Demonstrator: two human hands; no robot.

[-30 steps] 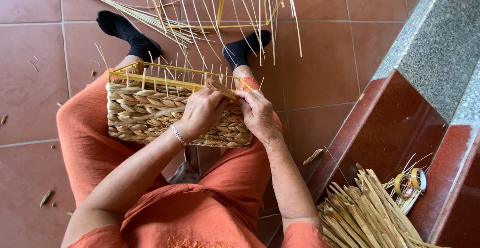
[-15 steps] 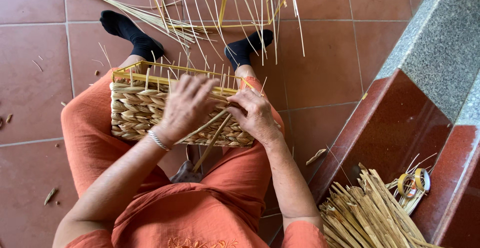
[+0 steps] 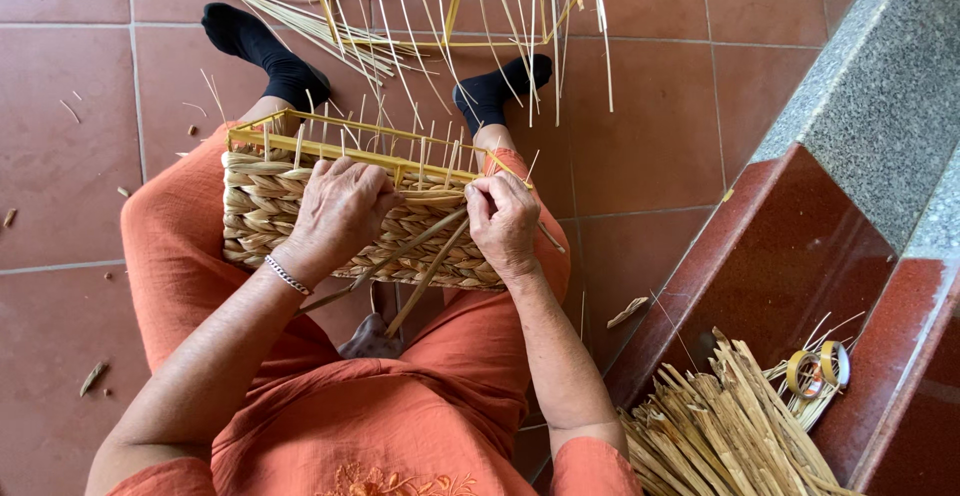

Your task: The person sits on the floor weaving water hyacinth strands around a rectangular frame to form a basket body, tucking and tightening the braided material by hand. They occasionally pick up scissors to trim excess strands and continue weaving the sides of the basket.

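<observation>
Two hands work at a half-woven basket (image 3: 300,216) resting across the person's lap, its yellow wire frame (image 3: 330,146) turned upward so the unwoven rim faces them. Her left hand (image 3: 340,211) lies spread over the woven wall, steadying it, while the right hand (image 3: 503,224) just beside it pinches the flat straw strands (image 3: 425,256), fingers closed tight, apparently to keep tension. Spare straw bundle (image 3: 720,436) and tape rolls (image 3: 818,368) lie well off to the right.
</observation>
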